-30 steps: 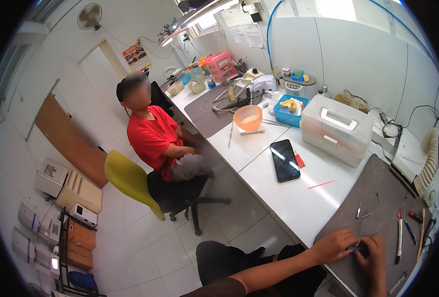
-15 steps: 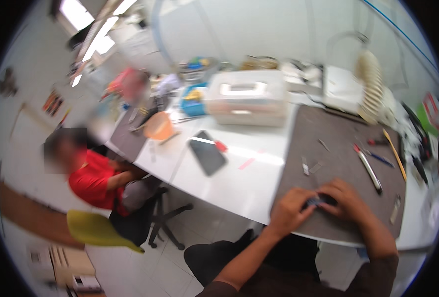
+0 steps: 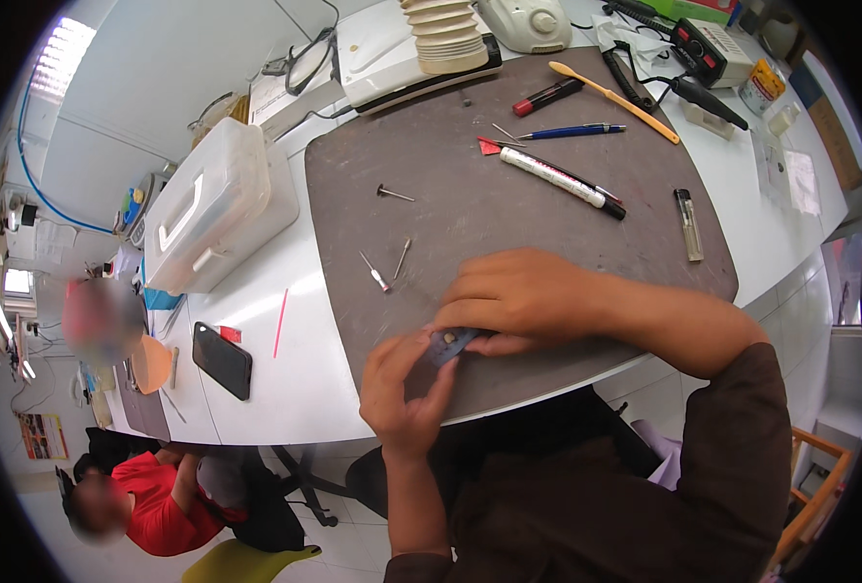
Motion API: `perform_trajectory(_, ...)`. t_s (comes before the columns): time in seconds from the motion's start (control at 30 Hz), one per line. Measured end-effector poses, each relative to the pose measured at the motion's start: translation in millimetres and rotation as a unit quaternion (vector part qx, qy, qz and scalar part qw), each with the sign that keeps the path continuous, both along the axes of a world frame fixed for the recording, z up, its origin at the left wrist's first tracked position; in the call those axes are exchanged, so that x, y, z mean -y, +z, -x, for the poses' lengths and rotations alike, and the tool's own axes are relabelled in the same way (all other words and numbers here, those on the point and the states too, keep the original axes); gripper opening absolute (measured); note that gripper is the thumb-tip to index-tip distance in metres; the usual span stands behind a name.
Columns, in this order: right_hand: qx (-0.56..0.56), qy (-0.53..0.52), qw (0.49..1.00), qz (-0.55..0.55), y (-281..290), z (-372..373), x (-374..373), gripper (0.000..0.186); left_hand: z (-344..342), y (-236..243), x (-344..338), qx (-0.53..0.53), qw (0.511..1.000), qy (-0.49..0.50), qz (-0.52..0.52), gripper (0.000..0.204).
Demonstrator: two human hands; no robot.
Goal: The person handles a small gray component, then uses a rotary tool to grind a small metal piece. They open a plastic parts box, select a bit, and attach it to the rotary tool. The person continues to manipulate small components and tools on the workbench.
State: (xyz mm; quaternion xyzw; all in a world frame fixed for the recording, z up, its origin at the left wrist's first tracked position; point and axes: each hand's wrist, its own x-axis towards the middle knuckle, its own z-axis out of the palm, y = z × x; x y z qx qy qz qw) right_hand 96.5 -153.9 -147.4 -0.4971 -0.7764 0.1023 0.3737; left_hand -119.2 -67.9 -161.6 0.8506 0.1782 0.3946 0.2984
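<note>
Near the front edge of the grey-brown mat (image 3: pixel 348 219): a small bluish piece (image 3: pixel 447 347) sits between the left hand (image 3: pixel 399 391) and the right hand (image 3: pixel 521 299).
Left hand: thumb and forefinger pinch the piece from its left side, with a gap between thumb and curved fingers below.
Right hand: knuckles uppermost, fingers bent over the piece, thumb against its right side, pinching it as well.
Bluish piece: a pale spot shows on it; the fingers cover much of it, so its full form cannot be made out.
Step in hand: judged to be close bare-fingered handling of the piece, no tool held.
Next move: judged to call for a steady pinch on one side while the opposite fingers adjust their hold.
Small shanked bits: a dark-headed pin (image 3: pixel 395 193), a pale-ended bit (image 3: pixel 375 273) and a thin metal bit (image 3: pixel 403 258) lie beyond the hands, untouched.
Writing tools: a white marker (image 3: pixel 555 179) and a blue pencil (image 3: pixel 574 130) lie farther off.
Worktop (image 3: pixel 304 394): carries a black phone (image 3: pixel 222 361) left of the mat.
</note>
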Motion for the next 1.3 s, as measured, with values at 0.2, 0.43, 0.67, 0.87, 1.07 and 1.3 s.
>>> perform_trajectory(0.2, 0.003, 0.000, 0.999, -0.034, -1.0, 2.8, -2.6, 0.040, 2.4, 1.1, -1.3, 0.002, 1.000, 0.004, -0.024, 0.043)
perform_trajectory(0.43, -0.017, -0.014, 0.998, -0.066, 0.3, 5.0, -1.4, 0.034, 3.6, -2.7, 0.1, 0.040, 0.999, 0.000, -0.035, 0.046)
perform_trajectory(0.67, -0.007, -0.013, 0.999, -0.045, 4.7, 3.1, 0.8, 0.034, 2.7, -3.3, -1.5, 0.035, 0.999, -0.001, -0.026, 0.045)
perform_trajectory(0.87, -0.009, -0.011, 0.999, -0.039, 5.6, 6.8, 1.8, 0.036, 2.3, -3.8, 0.6, 0.055, 0.998, 0.023, -0.022, 0.043)
perform_trajectory(1.07, -0.026, -0.006, 0.996, -0.086, 4.9, 6.1, 0.3, 0.031, 2.0, 4.6, -4.4, 0.018, 0.994, -0.005, -0.104, 0.044)
perform_trajectory(1.3, -0.022, -0.007, 0.996, -0.090, 4.5, 6.9, 1.1, 0.018, 6.7, -5.7, 0.2, 0.069, 0.997, 0.013, -0.016, 0.053)
